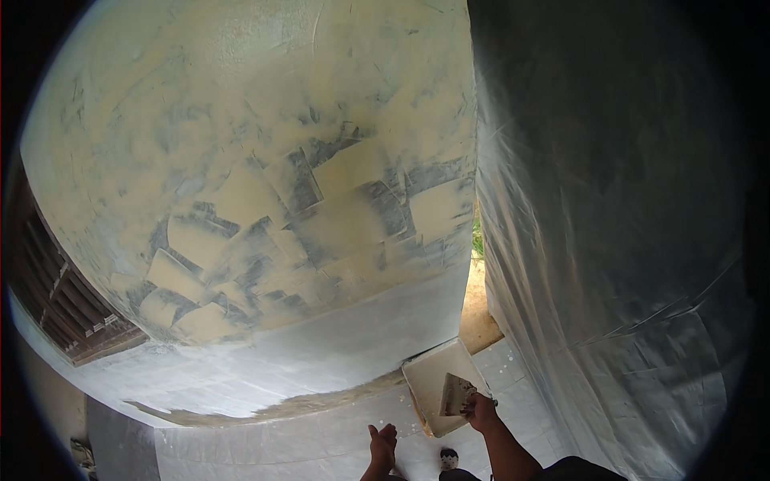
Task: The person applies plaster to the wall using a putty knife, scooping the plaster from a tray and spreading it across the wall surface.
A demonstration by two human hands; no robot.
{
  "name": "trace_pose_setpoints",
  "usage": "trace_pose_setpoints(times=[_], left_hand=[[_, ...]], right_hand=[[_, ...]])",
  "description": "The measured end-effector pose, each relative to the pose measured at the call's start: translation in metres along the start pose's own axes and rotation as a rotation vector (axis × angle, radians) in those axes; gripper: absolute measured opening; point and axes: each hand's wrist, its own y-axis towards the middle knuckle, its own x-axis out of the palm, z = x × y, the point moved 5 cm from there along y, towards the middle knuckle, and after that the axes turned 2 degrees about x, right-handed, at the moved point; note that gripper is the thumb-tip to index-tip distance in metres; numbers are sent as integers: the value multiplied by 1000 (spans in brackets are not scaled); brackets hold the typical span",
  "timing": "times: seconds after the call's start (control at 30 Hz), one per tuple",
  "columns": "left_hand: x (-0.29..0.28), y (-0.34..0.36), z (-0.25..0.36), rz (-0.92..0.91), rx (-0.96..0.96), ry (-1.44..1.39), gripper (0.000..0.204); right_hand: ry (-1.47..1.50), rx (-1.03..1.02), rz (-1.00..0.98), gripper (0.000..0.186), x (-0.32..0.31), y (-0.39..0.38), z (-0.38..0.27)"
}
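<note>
One flat-bladed scraper (454,395) is gripped in the right hand (481,410), with the fingers closed about its handle end. The blade is pointed toward the person's left, its broad edge set farthest from the hand, so that the tool's long axis is laid roughly crosswise. Behind it, in the line of view, a pale rectangular tray (426,378) is seen, apparently rested on the sheeted floor (337,449); whether it is touched by the blade cannot be told. The tray is stretched slightly obliquely, from the wall's foot back toward the person, and is overlapped by the scraper along its right half.

By the left hand (384,443) nothing is seen to be held; its fingers are loosely curled, with the thumb apart. It is placed to the left of the tray and clear of it, so the right hand is judged the nearer by far.

The wall (241,256) is found ahead and mainly to the left of the scraper, patched with a yellowish coat. For the blade to be brought against that surface, a lift forward and leftward would be required. On the right, a plastic sheet (609,305) is hung.
</note>
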Motion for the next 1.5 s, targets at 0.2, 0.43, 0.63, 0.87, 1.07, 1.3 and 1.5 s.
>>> trace_pose_setpoints(times=[0.2, 0.43, 0.63, 0.87, 1.07, 1.3, 1.5], left_hand=[[-27, -7, 61, -3, 50, 54, 87], [-70, 11, 139, -129, 43, 109, 77], [0, -78, 298, -298, 373, 319, 66], [102, -209, 488, -521, 975, 525, 60], [178, -323, 622, -417, 1505, 766, 58], [261, -443, 730, 258, 2152, 1121, 46], [294, -464, 787, 749, 2244, 1321, 48]], right_hand=[[157, -129, 22, 19, 52, -26, -28], [170, -471, -163, 24, 196, -93, -92], [85, -662, -289, 21, 325, -176, -124], [24, -750, -428, 20, 428, -233, -198], [-199, -1100, -529, 19, 526, -334, -333], [-604, -1640, -392, 14, 638, -470, -460], [-940, -2335, 519, 22, 686, -544, -508]])
